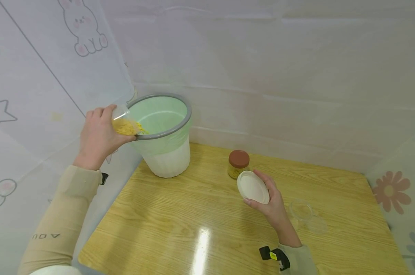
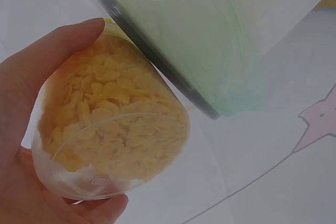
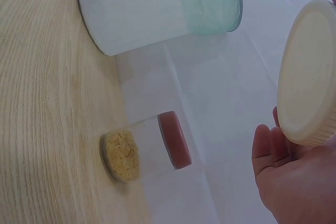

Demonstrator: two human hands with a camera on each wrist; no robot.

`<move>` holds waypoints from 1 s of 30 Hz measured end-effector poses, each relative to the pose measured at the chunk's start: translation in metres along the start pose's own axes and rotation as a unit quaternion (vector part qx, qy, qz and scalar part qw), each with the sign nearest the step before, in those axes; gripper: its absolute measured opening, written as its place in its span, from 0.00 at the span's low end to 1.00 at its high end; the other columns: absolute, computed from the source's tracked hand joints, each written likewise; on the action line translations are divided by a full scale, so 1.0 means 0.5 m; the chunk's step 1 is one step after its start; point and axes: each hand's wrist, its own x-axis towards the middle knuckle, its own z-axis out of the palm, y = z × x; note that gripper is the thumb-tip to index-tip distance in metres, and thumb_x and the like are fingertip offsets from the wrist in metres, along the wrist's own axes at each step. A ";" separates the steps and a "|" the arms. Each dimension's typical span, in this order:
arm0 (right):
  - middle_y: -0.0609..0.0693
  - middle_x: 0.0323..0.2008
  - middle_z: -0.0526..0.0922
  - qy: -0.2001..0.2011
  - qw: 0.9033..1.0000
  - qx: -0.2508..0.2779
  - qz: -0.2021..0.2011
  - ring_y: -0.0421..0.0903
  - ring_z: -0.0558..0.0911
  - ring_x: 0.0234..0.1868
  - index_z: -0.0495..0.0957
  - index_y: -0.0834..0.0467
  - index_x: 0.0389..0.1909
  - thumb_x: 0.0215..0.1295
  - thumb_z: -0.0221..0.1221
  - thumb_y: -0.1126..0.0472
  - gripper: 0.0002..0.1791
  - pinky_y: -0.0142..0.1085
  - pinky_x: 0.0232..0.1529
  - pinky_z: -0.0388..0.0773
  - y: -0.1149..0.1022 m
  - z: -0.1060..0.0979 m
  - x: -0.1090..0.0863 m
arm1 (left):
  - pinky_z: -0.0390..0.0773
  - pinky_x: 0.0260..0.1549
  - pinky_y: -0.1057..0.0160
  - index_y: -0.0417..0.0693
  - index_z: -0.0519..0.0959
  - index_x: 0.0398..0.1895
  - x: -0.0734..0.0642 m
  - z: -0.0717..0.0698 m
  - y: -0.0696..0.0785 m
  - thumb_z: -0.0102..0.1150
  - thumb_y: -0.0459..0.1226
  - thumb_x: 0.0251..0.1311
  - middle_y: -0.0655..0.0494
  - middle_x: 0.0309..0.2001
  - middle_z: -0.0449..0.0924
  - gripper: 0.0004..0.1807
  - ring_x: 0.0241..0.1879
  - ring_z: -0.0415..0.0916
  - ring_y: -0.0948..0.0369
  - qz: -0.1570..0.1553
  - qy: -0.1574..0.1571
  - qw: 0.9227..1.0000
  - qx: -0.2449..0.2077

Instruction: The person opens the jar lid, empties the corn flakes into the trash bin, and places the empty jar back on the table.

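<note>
Tilted sideways at the rim of a white bin [image 1: 169, 162], a clear plastic jar [image 1: 120, 113] is in the grip of my left hand [image 1: 99, 133]. Yellow flakes [image 2: 115, 103] that look like cornflakes fill much of the jar, and some lie at its mouth over the bin's edge. A pale green bag [image 1: 149, 110] lines the bin, under a grey rim ring [image 1: 166, 133]. My right hand [image 1: 275, 208] holds a round cream screw lid [image 1: 252, 187] by its edge, above the table.
On the wooden table [image 1: 193, 206] stands a second clear jar [image 3: 149, 140] with a red-brown lid [image 1: 239, 158] and flakes at its bottom. A transparent round container [image 1: 301, 210] sits right of my right hand. Pale sheeted walls [image 1: 262, 76] stand close behind and left.
</note>
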 end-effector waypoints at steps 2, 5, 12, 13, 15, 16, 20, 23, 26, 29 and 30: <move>0.56 0.66 0.67 0.001 1.000 0.003 -0.001 0.54 0.66 0.63 0.65 0.58 0.75 0.51 0.72 0.73 0.48 0.62 0.57 0.67 0.002 -0.001 0.000 | 0.66 0.57 0.34 0.31 0.64 0.71 0.000 0.000 0.000 0.85 0.46 0.38 0.25 0.61 0.67 0.58 0.60 0.60 0.29 -0.001 -0.003 1.000 0.002; 0.56 0.66 0.67 0.001 1.000 0.002 -0.002 0.53 0.66 0.63 0.65 0.58 0.75 0.50 0.72 0.73 0.48 0.62 0.56 0.67 0.003 -0.001 0.000 | 0.66 0.57 0.34 0.31 0.64 0.71 0.000 -0.001 0.001 0.85 0.45 0.39 0.25 0.61 0.67 0.57 0.61 0.60 0.29 0.000 -0.004 1.000 0.003; 0.57 0.67 0.67 0.001 1.000 0.000 -0.002 0.55 0.66 0.63 0.65 0.58 0.75 0.51 0.72 0.73 0.48 0.62 0.57 0.66 0.001 -0.002 -0.001 | 0.66 0.57 0.35 0.31 0.64 0.70 0.002 -0.002 0.003 0.85 0.45 0.39 0.25 0.61 0.67 0.56 0.60 0.60 0.29 0.005 -0.002 1.000 0.004; 0.56 0.67 0.67 0.001 1.000 -0.003 -0.001 0.55 0.66 0.64 0.65 0.57 0.75 0.51 0.73 0.73 0.48 0.62 0.57 0.66 0.002 -0.002 -0.002 | 0.66 0.57 0.35 0.31 0.64 0.70 0.002 -0.002 0.003 0.85 0.45 0.38 0.25 0.60 0.68 0.56 0.60 0.60 0.29 0.007 -0.002 1.000 0.004; 0.56 0.67 0.67 0.001 1.000 -0.004 0.003 0.55 0.66 0.64 0.65 0.56 0.75 0.51 0.73 0.72 0.48 0.61 0.57 0.66 0.004 -0.002 -0.002 | 0.66 0.57 0.35 0.30 0.65 0.70 0.003 -0.002 0.003 0.84 0.45 0.38 0.25 0.60 0.68 0.56 0.59 0.60 0.29 0.009 -0.003 1.000 0.004; 0.56 0.67 0.67 0.001 1.000 -0.005 0.004 0.55 0.66 0.64 0.65 0.56 0.75 0.51 0.73 0.72 0.48 0.61 0.57 0.67 0.004 -0.002 -0.003 | 0.66 0.57 0.35 0.30 0.65 0.70 0.003 -0.002 0.003 0.84 0.45 0.38 0.25 0.60 0.68 0.56 0.59 0.60 0.29 0.010 -0.004 1.000 0.004; 0.55 0.67 0.66 0.001 1.000 -0.006 0.011 0.54 0.66 0.64 0.66 0.55 0.75 0.51 0.73 0.71 0.48 0.61 0.57 0.66 0.006 -0.002 -0.003 | 0.67 0.56 0.33 0.31 0.64 0.70 0.004 -0.004 0.001 0.84 0.45 0.39 0.25 0.61 0.67 0.56 0.60 0.60 0.28 0.007 -0.012 1.000 0.005; 0.55 0.67 0.66 0.001 1.000 -0.005 0.014 0.54 0.66 0.64 0.66 0.56 0.75 0.51 0.73 0.71 0.48 0.62 0.57 0.66 0.005 -0.002 -0.002 | 0.67 0.55 0.33 0.31 0.64 0.70 0.005 -0.006 0.000 0.84 0.46 0.39 0.25 0.61 0.67 0.56 0.60 0.60 0.28 0.006 -0.015 1.000 0.006; 0.55 0.67 0.66 0.002 1.000 -0.004 0.015 0.54 0.66 0.64 0.65 0.57 0.75 0.51 0.73 0.71 0.48 0.61 0.57 0.66 0.005 -0.002 -0.003 | 0.67 0.55 0.33 0.31 0.64 0.70 0.006 -0.006 0.000 0.84 0.46 0.38 0.25 0.60 0.67 0.56 0.60 0.60 0.28 0.008 -0.014 1.000 0.005; 0.56 0.67 0.67 0.002 1.000 -0.006 0.013 0.55 0.66 0.64 0.66 0.57 0.75 0.51 0.73 0.72 0.47 0.60 0.57 0.66 0.003 -0.003 -0.002 | 0.67 0.55 0.33 0.30 0.64 0.69 0.007 -0.006 -0.001 0.85 0.46 0.38 0.24 0.60 0.67 0.57 0.59 0.60 0.28 0.010 -0.014 1.000 0.004; 0.56 0.67 0.67 0.002 1.000 -0.005 0.011 0.54 0.66 0.64 0.66 0.57 0.75 0.51 0.73 0.72 0.47 0.59 0.57 0.66 0.002 -0.002 -0.002 | 0.66 0.55 0.33 0.30 0.65 0.69 0.008 -0.006 -0.001 0.85 0.46 0.38 0.24 0.60 0.67 0.57 0.59 0.60 0.28 0.010 -0.013 1.000 0.003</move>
